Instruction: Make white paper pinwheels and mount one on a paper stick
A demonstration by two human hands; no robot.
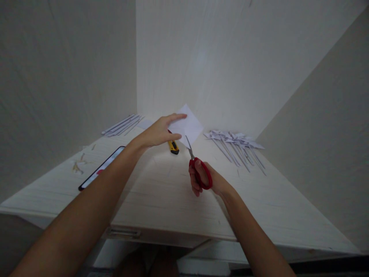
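A square white sheet of paper (191, 125), turned with one corner toward me, is over the back middle of the table. My left hand (161, 129) grips its left side, with the index finger lying across the front and the thumb by the lower edge. In my right hand (198, 179) is a pair of scissors (192, 156) with red handles. The blades point up and away from me and meet the paper near its lower corner. A yellow and black utility knife (173, 147) lies just below my left thumb, partly hidden by that hand.
Rolled paper sticks (122, 125) lie at the back left. Several folded paper pinwheels on sticks (235, 140) are heaped at the right. A phone (100, 169) with a lit screen rests beside my left forearm, near small scraps (77, 165). Walls enclose the table (161, 200).
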